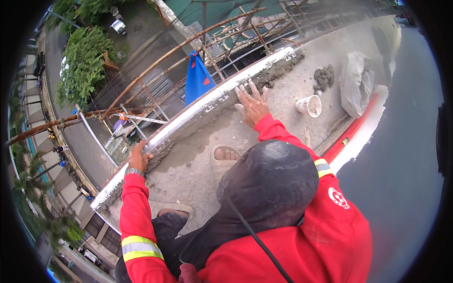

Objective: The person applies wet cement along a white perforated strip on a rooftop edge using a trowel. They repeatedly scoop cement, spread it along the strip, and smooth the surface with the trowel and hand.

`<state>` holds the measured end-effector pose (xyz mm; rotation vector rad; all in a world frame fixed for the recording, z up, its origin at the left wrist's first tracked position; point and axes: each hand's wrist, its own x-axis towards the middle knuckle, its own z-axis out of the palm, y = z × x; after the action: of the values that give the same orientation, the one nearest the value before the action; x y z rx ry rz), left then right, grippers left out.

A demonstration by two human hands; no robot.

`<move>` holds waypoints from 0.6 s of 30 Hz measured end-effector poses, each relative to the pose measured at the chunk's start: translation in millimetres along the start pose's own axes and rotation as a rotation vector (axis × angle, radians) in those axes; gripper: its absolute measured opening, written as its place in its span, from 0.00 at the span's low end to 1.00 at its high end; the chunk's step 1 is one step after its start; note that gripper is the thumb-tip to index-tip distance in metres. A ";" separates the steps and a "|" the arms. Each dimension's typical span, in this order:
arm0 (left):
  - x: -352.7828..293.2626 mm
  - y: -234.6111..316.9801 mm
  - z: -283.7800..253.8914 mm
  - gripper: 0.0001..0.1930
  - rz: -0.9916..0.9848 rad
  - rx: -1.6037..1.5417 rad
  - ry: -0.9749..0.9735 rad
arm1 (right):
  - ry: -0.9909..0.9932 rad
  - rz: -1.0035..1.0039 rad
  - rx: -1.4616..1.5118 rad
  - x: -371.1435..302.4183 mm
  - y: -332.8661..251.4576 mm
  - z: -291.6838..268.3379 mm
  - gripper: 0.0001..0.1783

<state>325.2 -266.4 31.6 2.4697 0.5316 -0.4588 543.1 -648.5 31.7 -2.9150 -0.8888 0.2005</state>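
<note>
Head view: what are the two hands doing?

The right hand (253, 106) is open, fingers spread and dusty, at the long, straight, white edge strip (196, 110). The left hand (138, 158) is on the strip's near end. I can't tell if it is closed around it.

What could go wrong?

A hard push could move the strip, if it is loose. The wet, grey cement (278, 70) just past the right hand might slump if squashed. The street (78, 146) looks far below the left hand, so leaning out too much could mean a fall. A bumping right arm could tip the small, white plastic cup (309, 106) beside it.

How does the strip look?

White, with black marks and dirty smears. It runs under both hands, and cement lies along its inner side.
</note>
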 end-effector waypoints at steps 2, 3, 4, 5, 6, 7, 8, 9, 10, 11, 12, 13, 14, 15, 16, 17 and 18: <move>-0.5 0.6 -0.3 0.25 -0.001 -0.013 0.002 | 0.043 -0.046 -0.021 -5.3 -6.5 1.6 0.26; 0.3 1.1 -0.8 0.25 -0.001 0.027 0.016 | 0.028 -0.076 -0.014 -6.4 -5.8 1.8 0.26; 0.3 1.5 -1.1 0.25 -0.002 -0.002 0.012 | 0.048 -0.059 -0.057 -7.8 -2.1 1.5 0.26; 0.0 2.1 -1.3 0.25 -0.002 0.000 0.014 | 0.056 -0.052 -0.087 -7.6 5.7 0.1 0.26; -0.4 2.8 -1.5 0.25 -0.008 0.015 0.016 | 0.124 -0.048 -0.131 -7.3 14.6 -1.6 0.26; -0.6 3.4 -1.7 0.25 -0.003 -0.006 0.008 | 0.067 -0.036 -0.110 -6.8 22.2 -2.5 0.26; -0.7 4.0 -2.0 0.25 -0.005 -0.014 0.001 | 0.070 -0.030 -0.102 -5.3 28.4 -3.0 0.26; -0.8 4.6 -2.4 0.25 -0.016 0.016 -0.008 | 0.100 -0.043 -0.083 -3.7 32.2 -2.8 0.26; -0.5 5.3 -2.8 0.25 -0.008 -0.016 -0.009 | 0.077 -0.036 -0.058 -2.1 33.2 -1.7 0.26; -0.7 5.7 -3.4 0.25 -0.010 -0.008 -0.014 | 0.077 -0.038 -0.074 -1.4 31.5 -0.2 0.27; -1.2 6.3 -3.9 0.25 -0.013 0.039 -0.013 | 0.076 -0.038 -0.088 -1.0 27.1 2.1 0.28; -1.4 7.0 -4.3 0.25 -0.032 -0.010 -0.023 | 0.063 -0.013 -0.125 -1.1 22.1 3.9 0.29; -1.0 7.6 -4.6 0.24 -0.048 -0.020 -0.027 | 0.049 -0.024 -0.100 -2.5 15.5 6.2 0.30; -0.5 8.4 -4.3 0.24 -0.070 0.008 -0.032 | 0.023 -0.013 -0.099 -4.6 9.2 8.1 0.32; -0.4 9.1 -4.0 0.24 -0.073 -0.016 -0.041 | 0.044 -0.015 -0.081 -7.0 4.7 8.9 0.33; -0.4 9.4 -4.2 0.24 -0.080 0.002 -0.050 | 0.004 -0.034 -0.099 -8.7 2.1 8.9 0.34; 0.0 9.5 -4.6 0.24 -0.090 0.040 -0.051 | 0.014 -0.067 -0.101 -10.0 1.0 8.1 0.35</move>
<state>330.5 -270.9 39.6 2.4719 0.6207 -0.5720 534.2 -654.5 24.5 -2.9682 -1.0216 0.1344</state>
